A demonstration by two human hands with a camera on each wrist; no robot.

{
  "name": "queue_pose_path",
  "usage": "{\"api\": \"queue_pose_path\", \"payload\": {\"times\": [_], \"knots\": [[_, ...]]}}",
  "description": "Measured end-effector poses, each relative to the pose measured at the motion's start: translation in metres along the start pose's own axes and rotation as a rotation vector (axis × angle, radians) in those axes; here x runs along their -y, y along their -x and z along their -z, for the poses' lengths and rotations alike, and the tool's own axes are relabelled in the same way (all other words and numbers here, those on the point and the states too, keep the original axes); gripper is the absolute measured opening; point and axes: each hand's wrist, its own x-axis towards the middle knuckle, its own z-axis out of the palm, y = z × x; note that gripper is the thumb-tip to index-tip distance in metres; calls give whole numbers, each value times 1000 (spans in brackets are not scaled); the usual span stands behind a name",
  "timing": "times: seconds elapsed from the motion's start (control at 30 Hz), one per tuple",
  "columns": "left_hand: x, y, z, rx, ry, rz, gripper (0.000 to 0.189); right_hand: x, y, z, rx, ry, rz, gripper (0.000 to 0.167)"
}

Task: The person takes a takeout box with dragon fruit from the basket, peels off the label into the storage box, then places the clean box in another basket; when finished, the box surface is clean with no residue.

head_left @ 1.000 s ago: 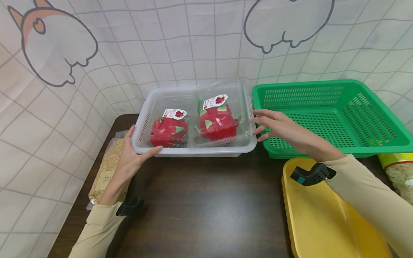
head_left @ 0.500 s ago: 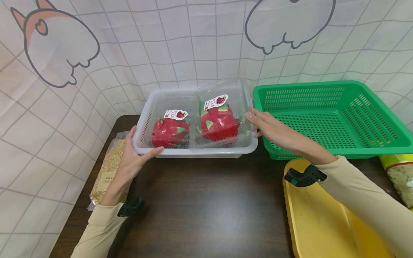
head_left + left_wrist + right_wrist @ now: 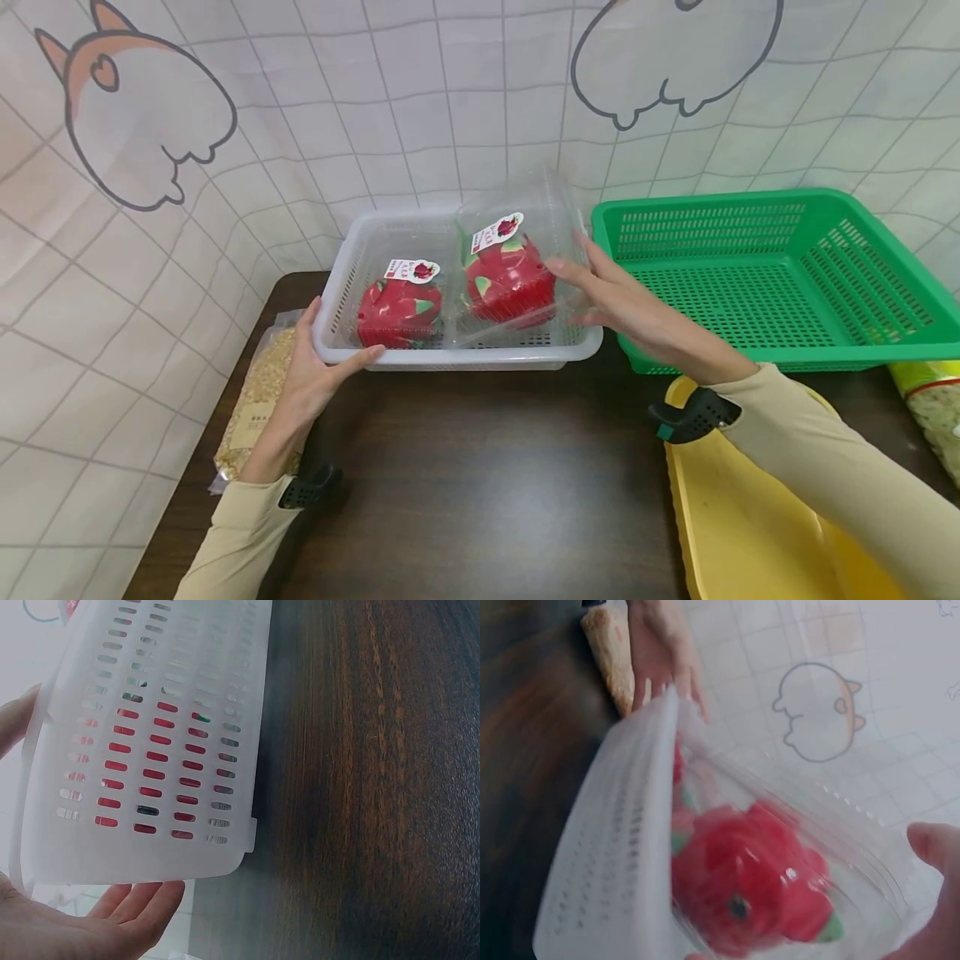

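Observation:
A white slotted plastic basket holds two clear plastic boxes, each with a red dragon fruit inside and a white label on its lid. My left hand grips the basket's front left corner, thumb over the rim and fingers along the end wall. My right hand holds the right-hand dragon fruit box by its right side, thumb on top. That box is tilted, its right side raised above the rim. The left-hand dragon fruit box lies low in the basket. In the right wrist view, the dragon fruit shows blurred through clear plastic.
Right of the white basket stands a green slotted basket, with a yellow tray in front of it. A bag of grain lies under the left forearm. Another yellow-topped bag is at the far right. A patterned cloth hangs behind.
My right hand has moved left from the basket's right end onto the right-hand box and taken hold of it. The box has risen and tilted slightly. The left hand keeps its grip on the basket.

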Motion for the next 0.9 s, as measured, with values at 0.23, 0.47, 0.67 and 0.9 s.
{"api": "queue_pose_path", "payload": {"times": [0.23,0.47,0.67,0.9], "knots": [[2,1,0,-7,3,0,108,-6,-3,-11,-64,-149,8,93],[4,0,2,-11,-15,8,108,-6,-4,-15,-91,-208,57,87],[4,-2,1,-10,-21,4,109,-6,-3,-18,-146,-227,38,89],[2,-1,-2,-11,-21,0,107,-3,1,-14,-203,-262,10,83]]}}
